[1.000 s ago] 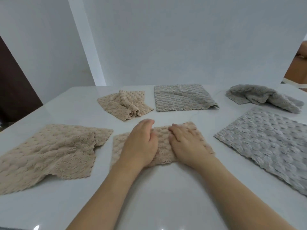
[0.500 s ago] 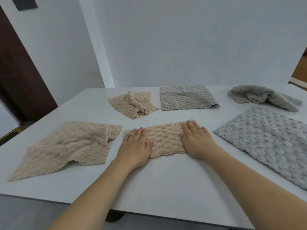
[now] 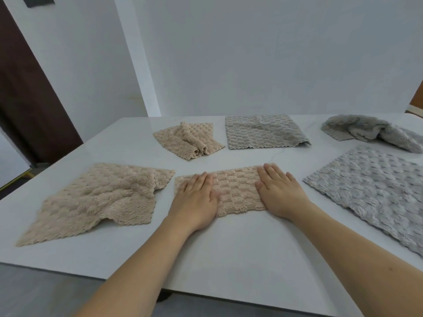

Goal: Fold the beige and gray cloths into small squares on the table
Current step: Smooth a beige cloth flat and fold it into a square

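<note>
Left hand point(image 3: 196, 199): laid flat on the left end of the folded beige cloth point(image 3: 237, 189). The fingers are kept straight and close together. Nothing is gripped; the cloth is only pressed down.
Right hand point(image 3: 279, 191): laid flat on the right end of the same cloth, with the fingers straight and a little spread. Nothing is held by it either.
Folded beige cloth: placed in the middle of the white table point(image 3: 229, 252), between the two hands. It is seen as a long strip, and it may be two layers, but the fold is hard to make out.
Big beige cloth point(image 3: 98, 200): spread open on the left, with one side bumpy and its near edge lifted a little.
Small beige cloth point(image 3: 188, 140): found further back, with a rolled ridge down its middle.
Gray cloths: one point(image 3: 263, 131) is lying flat at the back, one point(image 3: 370, 133) is bunched up at the far right, and one point(image 3: 375, 191) is spread open on the right.
</note>
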Action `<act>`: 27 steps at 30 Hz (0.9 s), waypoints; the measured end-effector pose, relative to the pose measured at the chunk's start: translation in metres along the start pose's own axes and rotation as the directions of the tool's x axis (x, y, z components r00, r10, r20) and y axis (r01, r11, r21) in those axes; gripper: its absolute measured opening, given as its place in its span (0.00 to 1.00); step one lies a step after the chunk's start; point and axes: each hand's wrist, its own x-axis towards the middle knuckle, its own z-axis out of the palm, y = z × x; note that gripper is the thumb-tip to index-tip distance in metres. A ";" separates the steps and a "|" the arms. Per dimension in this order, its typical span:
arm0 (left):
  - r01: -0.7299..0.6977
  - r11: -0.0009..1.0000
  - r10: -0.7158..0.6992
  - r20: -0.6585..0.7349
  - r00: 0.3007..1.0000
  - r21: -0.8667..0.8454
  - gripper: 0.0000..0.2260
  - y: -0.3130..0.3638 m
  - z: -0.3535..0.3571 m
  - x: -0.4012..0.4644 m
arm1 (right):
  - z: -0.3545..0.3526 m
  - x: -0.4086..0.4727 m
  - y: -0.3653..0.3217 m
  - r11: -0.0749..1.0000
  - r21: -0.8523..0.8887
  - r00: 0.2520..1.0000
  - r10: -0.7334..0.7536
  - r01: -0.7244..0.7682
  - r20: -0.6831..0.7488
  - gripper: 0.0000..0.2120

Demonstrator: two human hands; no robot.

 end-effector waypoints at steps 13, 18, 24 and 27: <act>-0.015 1.000 0.014 -0.016 1.000 -0.022 0.26 0.024 -0.001 0.016 | 0.002 -0.002 -0.055 0.994 0.007 0.993 -0.113 0.112 0.034 0.26; -0.024 0.999 0.024 -0.008 1.000 -0.023 0.26 0.018 0.002 0.021 | 0.008 0.004 -0.047 0.991 -0.033 0.992 -0.126 0.127 0.025 0.26; 0.053 0.998 -0.053 0.014 0.998 -0.024 0.27 -0.019 -0.002 0.005 | 0.001 0.001 -0.015 0.999 -0.011 0.998 -0.042 0.043 0.050 0.27; 0.113 0.990 -0.119 0.064 0.991 0.086 0.27 -0.030 -0.013 0.003 | -0.007 0.001 -0.010 0.999 -0.030 0.997 0.022 -0.019 0.076 0.28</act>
